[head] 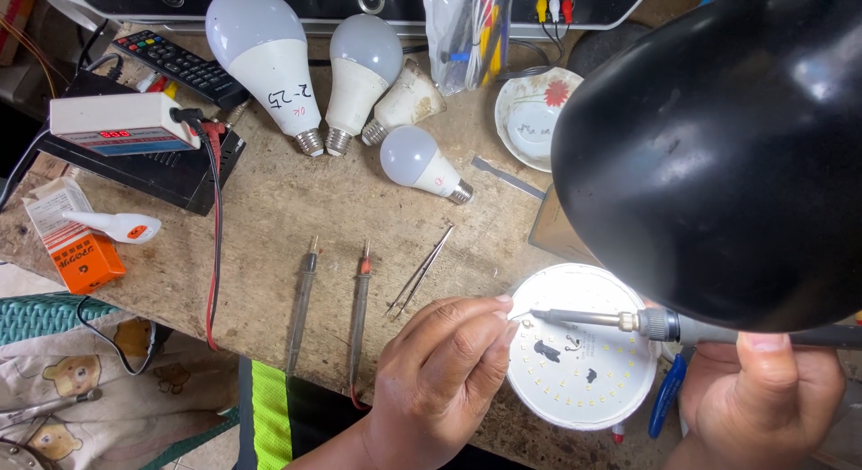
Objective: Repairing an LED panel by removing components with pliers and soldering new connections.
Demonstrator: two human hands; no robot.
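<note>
My left hand (444,367) pinches a thin white strip or wire end at the rim of a round white LED board (584,371) lying at the table's front edge. My right hand (763,389) grips the handle of a soldering iron (593,318), whose metal tip points left and rests over the board close to my left fingertips. The board shows rows of small LED chips and a few dark marks. A black lamp shade (718,147) hangs above and hides part of the right hand and the iron's handle.
Several white LED bulbs (269,61) lie at the back. Two meter probes (359,299) and tweezers (420,272) lie left of my hand. A tester with red display (121,124), remote control (180,66), glue tube (117,226), orange box (76,254) sit left; a small dish (534,115) behind.
</note>
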